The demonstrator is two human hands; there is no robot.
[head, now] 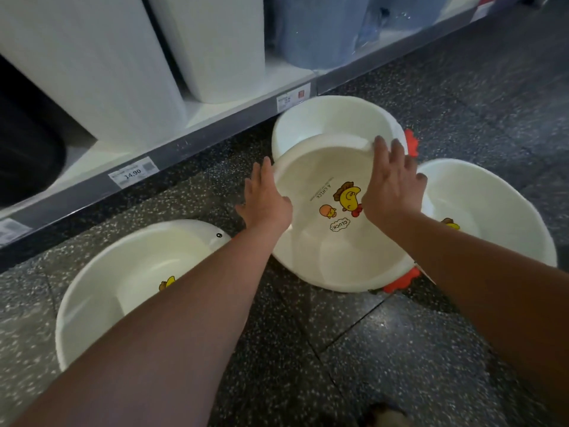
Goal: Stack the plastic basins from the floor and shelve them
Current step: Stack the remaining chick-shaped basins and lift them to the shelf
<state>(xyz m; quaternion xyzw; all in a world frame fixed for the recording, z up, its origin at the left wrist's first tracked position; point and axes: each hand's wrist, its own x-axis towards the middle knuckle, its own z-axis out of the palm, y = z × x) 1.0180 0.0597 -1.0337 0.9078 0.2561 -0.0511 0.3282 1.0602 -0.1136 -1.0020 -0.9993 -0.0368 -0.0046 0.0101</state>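
Note:
A white plastic basin with a chick cartoon (323,229) is tilted up between my hands, its far rim resting over the near edge of a second white basin (326,121) by the shelf. My left hand (264,198) grips its left rim and my right hand (392,183) holds its far right rim. A red comb-shaped tab (403,280) sticks out at its near side. Another basin (129,282) lies on the floor at the left under my left forearm. One more basin (492,204) lies at the right behind my right forearm.
A low grey shelf (197,140) with price tags runs diagonally along the left and top. On it stand tall white bins (98,63), a black bin (21,149) and blue tubs (317,29). The floor is dark speckled tile (385,349).

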